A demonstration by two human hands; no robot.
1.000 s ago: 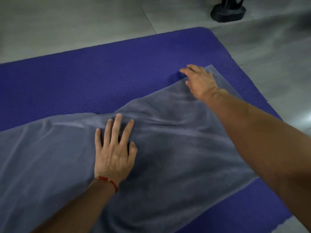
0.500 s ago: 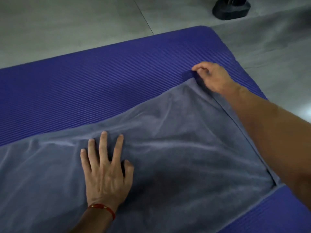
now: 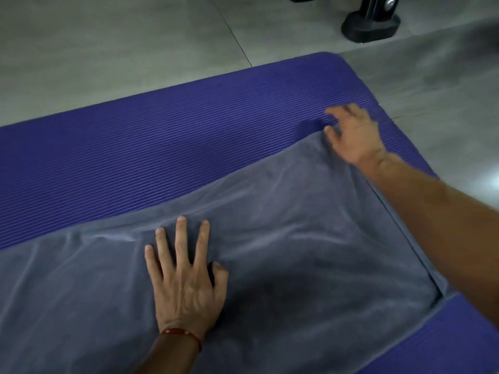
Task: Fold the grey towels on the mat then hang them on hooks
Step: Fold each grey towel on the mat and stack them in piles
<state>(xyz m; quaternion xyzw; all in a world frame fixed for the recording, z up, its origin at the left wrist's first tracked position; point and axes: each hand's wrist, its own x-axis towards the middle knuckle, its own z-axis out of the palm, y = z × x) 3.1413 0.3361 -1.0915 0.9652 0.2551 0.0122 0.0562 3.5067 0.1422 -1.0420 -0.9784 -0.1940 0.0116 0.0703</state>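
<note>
Towel laid out on the mat, first fold being squared up

The grey towel [image 3: 297, 265] is spread across the near part of the purple mat [image 3: 189, 136], and it looks like it's already been doubled over once, since a second layer's edge can be seen peeking out along the right side. The far right corner is being dealt with by the right hand [image 3: 351, 136]: its fingers [image 3: 330, 129] are loosely spread and relaxed, touching the corner rather than pinching it, though it's a bit blurry there. The cloth is pinned flat by the left hand [image 3: 186, 276], fingers straight and splayed, palm down near the far edge. Ripples are visible between the two hands, so smoothing is probably what's needed next, then another fold. No hooks can be seen; only grey floor tiles [image 3: 135, 49] and a black stand base [image 3: 370, 25] beyond the mat.
</note>
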